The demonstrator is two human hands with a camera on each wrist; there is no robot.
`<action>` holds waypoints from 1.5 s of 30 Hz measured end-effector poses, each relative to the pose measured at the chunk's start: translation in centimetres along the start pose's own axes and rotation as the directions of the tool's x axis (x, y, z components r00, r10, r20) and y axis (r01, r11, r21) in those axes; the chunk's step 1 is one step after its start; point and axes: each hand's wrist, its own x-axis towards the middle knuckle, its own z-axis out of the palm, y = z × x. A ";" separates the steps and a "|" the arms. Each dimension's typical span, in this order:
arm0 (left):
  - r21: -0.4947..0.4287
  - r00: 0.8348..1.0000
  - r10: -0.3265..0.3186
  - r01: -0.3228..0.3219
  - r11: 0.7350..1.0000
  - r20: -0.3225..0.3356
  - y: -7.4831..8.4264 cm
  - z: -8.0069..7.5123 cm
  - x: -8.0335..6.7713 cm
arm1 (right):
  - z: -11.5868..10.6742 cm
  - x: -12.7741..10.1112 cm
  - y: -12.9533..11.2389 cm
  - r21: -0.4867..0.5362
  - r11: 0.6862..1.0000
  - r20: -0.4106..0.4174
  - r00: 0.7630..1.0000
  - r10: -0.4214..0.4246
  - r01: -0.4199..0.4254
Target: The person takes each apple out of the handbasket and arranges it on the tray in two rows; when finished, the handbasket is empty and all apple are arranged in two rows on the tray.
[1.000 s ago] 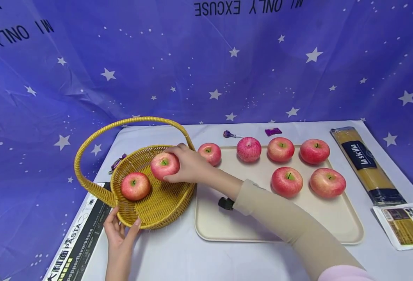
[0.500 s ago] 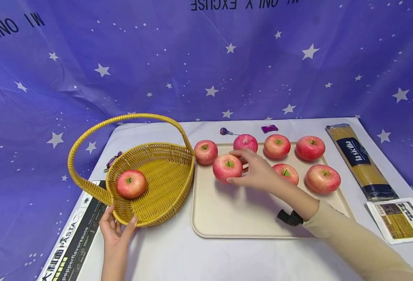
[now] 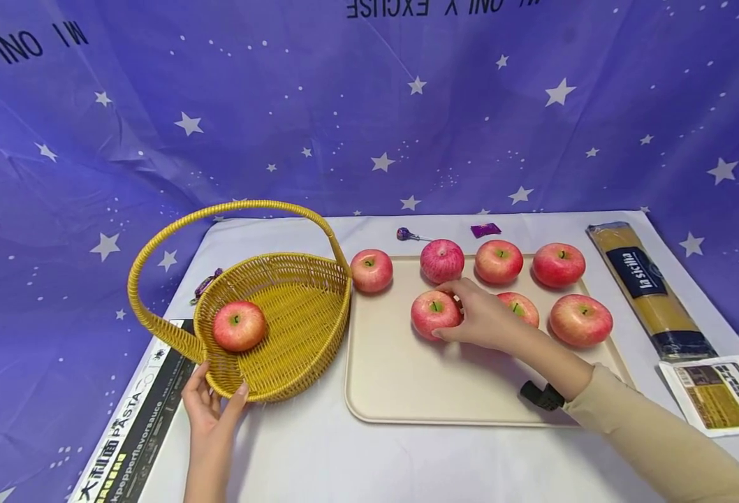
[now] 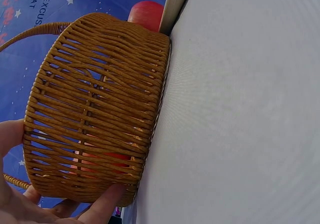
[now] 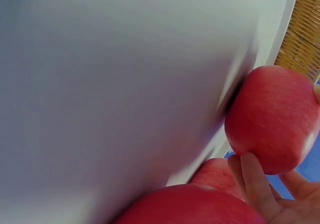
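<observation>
Head view: right hand (image 3: 485, 323) grips an apple (image 3: 435, 314) on the tray (image 3: 407, 391), mid-tray toward its left edge. Left hand (image 3: 209, 409) holds the basket (image 3: 294, 328) near rim, desk left side; one apple inside (image 3: 239, 325).
Left wrist: fingers (image 4: 102, 206) curled around basket (image 4: 95, 109) wall.
Right wrist: fingers (image 5: 257, 184) wrapped on the apple (image 5: 272, 116), touching tray.

You face a violet star-printed backdrop (image 3: 369, 126) hanging behind the white-covered surface (image 3: 357, 461); mirrored dark lettering, probably print, runs along the backdrop's top edge above it. Light falls evenly.
</observation>
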 end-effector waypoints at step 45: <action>-0.049 1.000 0.006 -0.004 0.999 0.029 -0.1 0.1 0.1 | 14.5 13.1 -21.7 -0.009 0.950 0.234 0.924 -0.302 0.312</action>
